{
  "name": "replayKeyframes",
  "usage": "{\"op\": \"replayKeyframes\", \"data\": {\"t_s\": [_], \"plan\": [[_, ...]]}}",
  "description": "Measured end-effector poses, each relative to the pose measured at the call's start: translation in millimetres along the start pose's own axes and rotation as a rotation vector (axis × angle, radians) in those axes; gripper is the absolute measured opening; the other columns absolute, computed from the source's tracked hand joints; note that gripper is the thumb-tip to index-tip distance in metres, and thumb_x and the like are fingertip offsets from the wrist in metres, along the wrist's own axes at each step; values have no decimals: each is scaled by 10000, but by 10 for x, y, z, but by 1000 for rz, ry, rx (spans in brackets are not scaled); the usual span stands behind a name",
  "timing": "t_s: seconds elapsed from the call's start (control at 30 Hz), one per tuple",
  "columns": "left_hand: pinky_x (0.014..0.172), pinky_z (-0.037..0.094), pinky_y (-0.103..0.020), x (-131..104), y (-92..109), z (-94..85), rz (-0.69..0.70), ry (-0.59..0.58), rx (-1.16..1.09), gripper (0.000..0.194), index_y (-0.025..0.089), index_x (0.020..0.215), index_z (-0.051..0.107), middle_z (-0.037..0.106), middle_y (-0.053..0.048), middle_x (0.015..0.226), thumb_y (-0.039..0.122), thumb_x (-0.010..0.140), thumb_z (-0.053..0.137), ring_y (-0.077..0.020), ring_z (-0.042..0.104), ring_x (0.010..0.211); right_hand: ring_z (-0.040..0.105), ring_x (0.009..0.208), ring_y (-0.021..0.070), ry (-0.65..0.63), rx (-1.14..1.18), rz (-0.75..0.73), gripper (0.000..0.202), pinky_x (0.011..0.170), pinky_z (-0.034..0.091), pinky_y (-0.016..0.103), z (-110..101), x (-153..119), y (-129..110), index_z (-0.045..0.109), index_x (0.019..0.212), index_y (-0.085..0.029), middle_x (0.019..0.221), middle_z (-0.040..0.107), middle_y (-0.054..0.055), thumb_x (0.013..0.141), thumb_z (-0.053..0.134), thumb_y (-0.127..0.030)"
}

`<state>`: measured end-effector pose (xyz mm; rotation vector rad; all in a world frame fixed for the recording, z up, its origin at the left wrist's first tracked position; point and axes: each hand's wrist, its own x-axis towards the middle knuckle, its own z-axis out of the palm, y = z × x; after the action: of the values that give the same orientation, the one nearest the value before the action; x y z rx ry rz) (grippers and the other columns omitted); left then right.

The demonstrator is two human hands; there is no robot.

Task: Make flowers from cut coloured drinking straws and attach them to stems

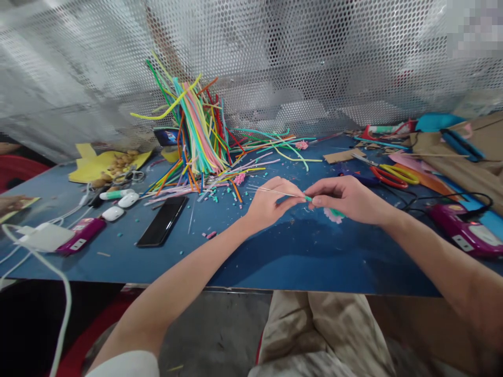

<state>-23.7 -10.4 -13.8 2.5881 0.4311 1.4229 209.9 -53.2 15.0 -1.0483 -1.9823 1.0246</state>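
Over the blue table, my left hand pinches a few thin pale wires whose loose ends stick out to the left. My right hand is closed at the tips on a small green piece, which meets the end of the wires and my left fingertips. Below my right palm shows a pink and green tufted piece; my fingers partly hide it, and I cannot tell whether it is joined to the green piece. Small cut bits in pink, purple and teal lie scattered left of my hands.
A tall bundle of colourful pipe cleaners stands at the back. Left are a black phone, white earbud cases and a purple power strip. Right are scissors, cardboard and another purple power strip. Perforated metal rises behind.
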Motion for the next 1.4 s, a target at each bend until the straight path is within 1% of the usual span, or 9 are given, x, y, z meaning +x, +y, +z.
{"op": "replayKeyframes", "data": {"t_s": [0.07,0.13,0.23,0.33,0.5,0.7,0.93,1.17,1.4], "plan": [[772,517,-297,9,-6,-8,-51,37,-12,81,208,930,709,741,-19,859,278,918,670,-138,670,829,687,858,200,5,-83,-19,344,741,533,318,-10,-4,-6,733,1088,-227,948,758,48,876,661,-489],[704,508,-267,13,-16,-9,-101,61,-25,101,193,912,715,739,-31,864,287,912,678,-133,668,812,671,770,175,8,-177,-21,300,694,521,301,-11,-4,-4,746,1004,-229,896,752,30,902,619,-480],[600,475,-221,6,-18,18,-202,27,-73,146,180,916,724,736,-45,885,311,924,661,-120,664,783,624,647,149,51,-226,-34,316,620,492,290,9,3,6,746,948,-222,798,730,16,932,561,-477],[598,479,-218,-11,-3,59,-260,-8,-119,169,173,932,723,733,-50,886,321,936,641,-116,662,767,632,695,159,86,-244,-64,305,654,490,295,32,9,-4,743,936,-220,805,729,23,926,564,-466],[670,507,-234,-18,18,85,-201,-4,-146,105,170,965,703,723,-47,899,249,932,643,-118,659,810,607,687,143,26,-215,-51,303,637,474,277,23,3,-34,721,931,-217,807,709,14,940,539,-460],[749,535,-259,2,38,69,-133,14,-158,74,171,957,690,721,-50,912,219,931,641,-124,666,849,509,559,111,-45,-53,-7,425,505,413,259,6,14,14,716,875,-200,741,652,16,953,502,-559],[681,526,-239,-5,47,58,-123,-7,-139,69,170,953,685,723,-53,912,219,928,644,-121,659,814,534,552,114,-49,-17,29,412,494,423,262,8,27,50,740,943,-211,734,665,12,902,576,-586],[652,527,-242,-4,112,56,-140,-1,-60,90,172,947,686,727,-42,870,240,938,628,-124,652,788,651,733,174,119,-242,-101,255,694,497,307,67,10,-17,742,862,-230,814,738,16,878,636,-461],[641,508,-241,-17,148,95,-180,18,-19,105,164,918,692,743,-43,873,247,936,630,-115,637,737,652,685,189,366,-776,-341,166,797,480,359,158,-24,59,733,815,-245,700,712,10,881,591,-300]]}}
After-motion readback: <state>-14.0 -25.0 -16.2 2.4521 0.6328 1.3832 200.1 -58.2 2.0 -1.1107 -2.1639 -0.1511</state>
